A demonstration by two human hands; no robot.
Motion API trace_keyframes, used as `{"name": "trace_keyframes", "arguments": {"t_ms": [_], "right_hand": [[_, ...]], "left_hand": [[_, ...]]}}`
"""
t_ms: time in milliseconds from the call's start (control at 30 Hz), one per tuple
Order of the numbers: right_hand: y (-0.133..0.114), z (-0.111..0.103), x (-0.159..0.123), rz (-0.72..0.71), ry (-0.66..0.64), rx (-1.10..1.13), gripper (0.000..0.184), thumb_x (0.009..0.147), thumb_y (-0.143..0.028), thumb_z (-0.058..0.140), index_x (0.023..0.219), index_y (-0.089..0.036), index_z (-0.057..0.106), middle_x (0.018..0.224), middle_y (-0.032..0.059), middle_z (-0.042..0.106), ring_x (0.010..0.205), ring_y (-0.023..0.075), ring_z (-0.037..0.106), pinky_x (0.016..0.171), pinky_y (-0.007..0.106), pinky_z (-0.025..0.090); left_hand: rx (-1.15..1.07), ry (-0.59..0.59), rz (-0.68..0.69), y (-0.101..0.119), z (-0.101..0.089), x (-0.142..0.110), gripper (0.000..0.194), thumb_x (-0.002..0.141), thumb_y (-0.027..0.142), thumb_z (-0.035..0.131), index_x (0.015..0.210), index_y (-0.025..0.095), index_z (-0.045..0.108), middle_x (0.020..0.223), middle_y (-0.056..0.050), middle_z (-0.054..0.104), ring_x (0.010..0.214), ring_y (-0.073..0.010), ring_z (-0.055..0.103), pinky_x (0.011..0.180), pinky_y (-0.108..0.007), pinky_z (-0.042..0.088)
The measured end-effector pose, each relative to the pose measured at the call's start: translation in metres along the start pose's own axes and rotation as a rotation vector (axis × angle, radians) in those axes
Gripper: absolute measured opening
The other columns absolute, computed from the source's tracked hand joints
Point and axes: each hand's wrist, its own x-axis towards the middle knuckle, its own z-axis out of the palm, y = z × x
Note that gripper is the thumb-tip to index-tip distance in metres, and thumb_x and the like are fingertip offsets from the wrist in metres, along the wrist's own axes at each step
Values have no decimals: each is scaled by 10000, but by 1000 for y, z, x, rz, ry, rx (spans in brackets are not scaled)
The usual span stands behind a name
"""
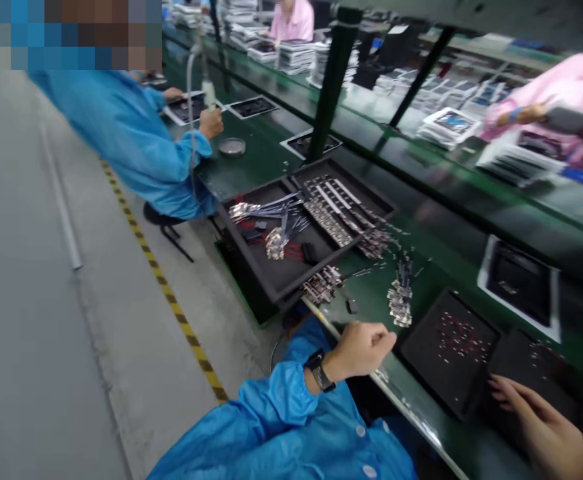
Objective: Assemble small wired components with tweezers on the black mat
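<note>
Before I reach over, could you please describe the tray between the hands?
At the green bench, find the left hand, wearing a watch. Just right of it lies a black tray. Its many red bits set it apart from the sparser tray rightward.

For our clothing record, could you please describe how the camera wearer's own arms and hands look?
The left hand is bare, with a dark watch on a linked band beyond a loose blue sleeve. The right hand is bare too; no sleeve shows there.

on the bench (366, 293), a partitioned tray (266, 273) lies left — two other trays (424, 337), side by side, right.
</note>
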Motion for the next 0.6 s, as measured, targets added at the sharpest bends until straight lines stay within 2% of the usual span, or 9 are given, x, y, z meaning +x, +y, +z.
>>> {"name": "trace_keyframes", "arguments": {"t_ms": [67,100,167,233,333,433,500,600], "right_hand": [[-8,-8,-1,122,48,90,348,717,-654,751,883,-350,787,1036,191,773,924,392,720,806,553,560],[-12,-14,-5,151,47,116,385,667,-660,772,854,-325,798,994,183,785,913,402,722,809,553,562],[-20,-26,-21,151,35,125,520,645,-687,772,917,-246,814,1011,158,801,929,390,730,828,529,572],[-32,-35,-43,121,67,106,558,763,-689,707,979,-184,805,1031,143,803,949,332,726,851,453,571],[-48,-37,-65,75,106,93,542,864,-652,629,931,-137,782,939,153,789,842,272,696,771,379,544],[-49,-23,-63,158,146,159,386,846,-531,720,895,-154,782,838,79,774,752,202,668,722,302,510],[-44,-5,-58,177,112,190,246,820,-407,787,868,-166,785,751,27,745,677,161,636,672,264,470],[-37,23,-57,176,117,198,129,848,-291,788,868,-166,764,665,-24,668,621,122,576,639,240,397]], "left_hand": [[134,-75,12,-6,13,4,445,1007,470,527,652,218,432,574,18,458,579,-148,446,613,-325,273],[190,-123,16,-9,20,4,422,1010,450,521,662,223,451,576,11,481,578,-156,471,616,-329,282],[280,-214,41,-19,31,-1,365,1016,415,511,702,229,523,603,-6,541,596,-171,528,619,-322,314],[345,-250,100,-31,35,-9,328,1024,381,494,752,225,593,644,-22,596,623,-175,573,629,-302,359],[356,-226,198,-45,28,-14,326,1027,380,500,795,204,647,618,-5,594,569,-146,552,614,-259,409],[344,-247,239,-47,19,-10,299,996,407,575,831,182,684,573,26,566,498,-119,506,563,-226,429],[355,-278,246,-44,15,-8,299,980,415,604,824,176,691,573,30,573,484,-112,507,542,-216,437],[386,-290,238,-41,13,-11,304,971,423,617,812,175,694,583,25,595,485,-112,520,532,-213,444]]}}
